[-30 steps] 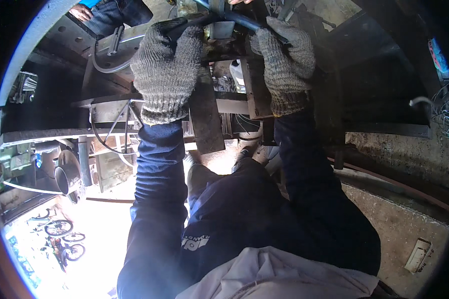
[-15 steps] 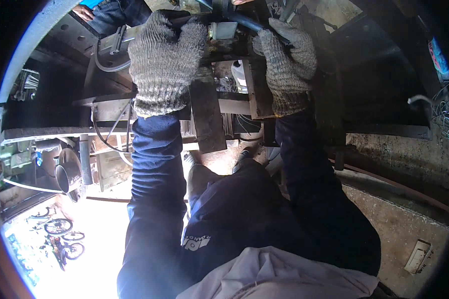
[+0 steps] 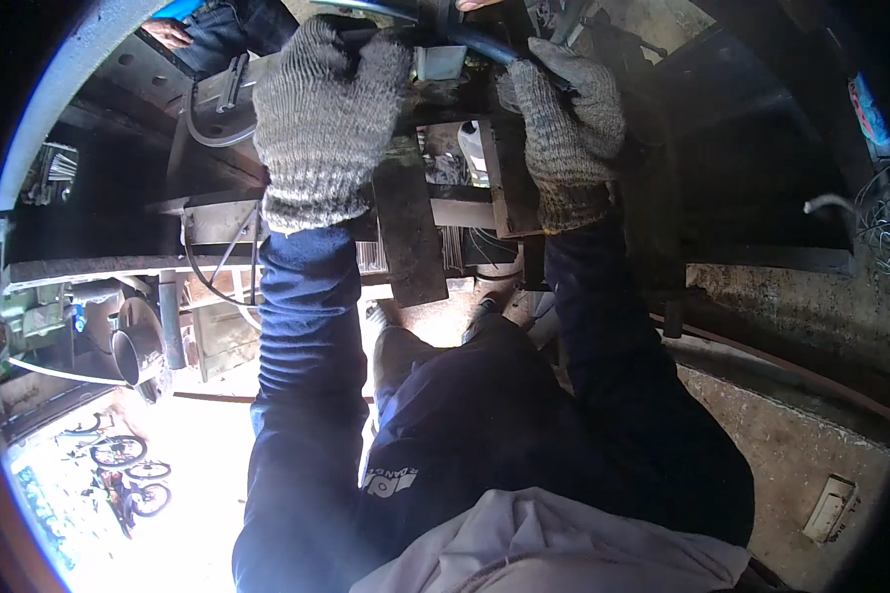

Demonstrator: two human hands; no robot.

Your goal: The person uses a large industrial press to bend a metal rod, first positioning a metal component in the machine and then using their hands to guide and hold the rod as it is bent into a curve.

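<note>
Both hands wear grey knitted gloves. My left hand (image 3: 326, 128) is closed, its fingers curled over the far side of a dark metal part, so what lies in its grip is hidden. My right hand (image 3: 572, 138) wraps around the end of a dark round tube (image 3: 483, 42), which runs from the top middle toward its thumb. Between the hands, a small blue-grey rectangular block (image 3: 440, 63) sits on the dark frame. Below it, two dark flat bars, a left one (image 3: 409, 227) and a right one (image 3: 509, 183), stand side by side with a gap between them.
Another person's hand (image 3: 168, 33) rests at top left, and fingertips (image 3: 477, 4) show at the top edge. Dark steel beams (image 3: 119, 237) flank me. A wide pipe (image 3: 136, 351) and bicycles (image 3: 119, 450) are at left; bent wires (image 3: 878, 212) hang at right.
The tube section at the top middle shows more of its bright length left of centre. Both my hands stay almost where they were, with only a slight shift.
</note>
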